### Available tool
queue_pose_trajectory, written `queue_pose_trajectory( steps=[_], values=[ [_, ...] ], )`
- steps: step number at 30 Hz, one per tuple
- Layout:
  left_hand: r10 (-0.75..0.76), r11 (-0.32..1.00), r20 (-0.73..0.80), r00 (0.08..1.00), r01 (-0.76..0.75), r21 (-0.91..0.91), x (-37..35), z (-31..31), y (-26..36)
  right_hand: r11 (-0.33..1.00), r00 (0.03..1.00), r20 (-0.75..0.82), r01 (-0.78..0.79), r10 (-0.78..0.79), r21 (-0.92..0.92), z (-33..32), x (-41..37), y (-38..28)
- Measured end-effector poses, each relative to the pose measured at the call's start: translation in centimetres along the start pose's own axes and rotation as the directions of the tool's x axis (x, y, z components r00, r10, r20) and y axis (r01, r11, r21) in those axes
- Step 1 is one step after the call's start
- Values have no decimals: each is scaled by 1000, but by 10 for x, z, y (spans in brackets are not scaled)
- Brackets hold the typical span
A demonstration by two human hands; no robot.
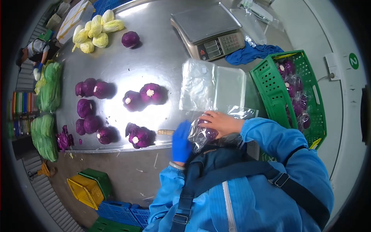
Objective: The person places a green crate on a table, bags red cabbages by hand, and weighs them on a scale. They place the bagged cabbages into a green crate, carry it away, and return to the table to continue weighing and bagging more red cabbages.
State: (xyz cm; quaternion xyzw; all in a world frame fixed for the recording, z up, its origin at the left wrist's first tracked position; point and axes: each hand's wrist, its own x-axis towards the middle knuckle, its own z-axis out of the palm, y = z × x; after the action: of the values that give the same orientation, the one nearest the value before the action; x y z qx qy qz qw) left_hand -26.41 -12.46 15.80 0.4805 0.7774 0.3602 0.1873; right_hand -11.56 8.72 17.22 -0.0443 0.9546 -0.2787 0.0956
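A red cabbage (208,133) in a clear plastic bag (196,140) lies at the near table edge, close against my body. My bare right hand (221,123) is closed over its top, fingers wrapped round it through the film. In a blue glove, my left hand (181,142) is at the left side of the bag; its fingers are blurred and I cannot tell whether they grip the film. A wooden handle (165,132) lies just left of the glove. Flat clear bags (212,86) are stacked beyond my hands.
Several loose red cabbages (150,93) are spread over the steel table (116,73). Napa cabbages (94,31) and a weighing scale (210,31) stand at the back. On the right is a green crate (270,77) of bagged cabbages. Another person (36,50) is at far left.
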Motion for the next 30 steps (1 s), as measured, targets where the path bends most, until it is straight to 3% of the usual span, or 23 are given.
queue_pose_trajectory(
  steps=[2,3,5,6,8,10,12,13,14,16,18,19,20,21,22,23,24,25,26,27,28,29,30],
  values=[
    [-81,953,317,945,167,-254,4,25,-13,995,1000,-8,-28,29,101,-1,2,8],
    [-177,841,388,905,343,-418,12,34,-20,985,998,-23,-48,53,168,0,4,16],
    [-238,459,557,796,598,-658,43,38,-38,924,988,-37,-128,151,360,1,8,34],
    [-136,357,643,754,643,-678,60,35,-46,787,961,-3,-225,277,574,8,11,47],
    [77,168,777,625,760,-628,94,30,-61,345,866,127,-322,484,882,20,12,65],
    [-92,-59,845,526,844,-532,119,14,-56,132,809,222,-343,544,930,-1,7,55],
    [388,-139,762,518,850,-507,139,21,-96,-133,791,292,-262,538,956,-26,-11,40],
    [155,365,803,575,722,-587,143,3,-49,-249,796,274,-160,540,955,-35,-22,29],
    [6,789,698,716,426,-443,149,-27,6,-326,839,222,-57,497,944,-36,-35,26],
    [-40,779,651,758,432,-455,157,-21,44,-467,775,185,156,604,870,-49,-64,2],
    [-48,805,560,827,364,-469,153,-5,97,-281,683,-18,325,730,903,-29,-88,-4],
    [73,802,531,844,267,-534,140,9,150,-171,570,-173,499,803,850,-20,-125,0],
    [159,724,483,861,232,-650,131,14,185,-222,450,-131,648,884,728,-27,-151,-8],
    [165,591,534,830,350,-727,121,28,204,-212,319,-86,784,944,583,-34,-176,-16],
    [175,436,580,796,466,-770,112,41,218,-281,348,-63,839,936,466,-58,-217,-41],
    [231,622,579,782,339,-706,106,60,214,-342,375,-100,907,922,246,-45,-255,-36],
    [285,769,586,758,184,-612,99,87,196,-310,346,-260,935,901,170,-44,-296,-41],
    [336,883,647,685,11,-470,88,123,149,-255,270,-226,962,936,95,-39,-335,-37],
    [360,931,711,605,-181,-317,78,148,112,-115,182,-298,967,937,229,-43,-373,-48],
    [373,928,707,601,-225,-298,69,155,114,57,115,-358,898,927,437,-46,-406,-56],
    [385,923,702,599,-266,-279,62,162,116,262,-132,-253,758,958,597,-55,-403,-71],
    [588,695,662,465,-709,-118,57,178,78,81,34,-171,781,985,620,-54,-435,-74],
    [616,687,623,483,-716,-124,60,183,64,-105,204,-87,770,975,629,-48,-469,-77]
  ],
)
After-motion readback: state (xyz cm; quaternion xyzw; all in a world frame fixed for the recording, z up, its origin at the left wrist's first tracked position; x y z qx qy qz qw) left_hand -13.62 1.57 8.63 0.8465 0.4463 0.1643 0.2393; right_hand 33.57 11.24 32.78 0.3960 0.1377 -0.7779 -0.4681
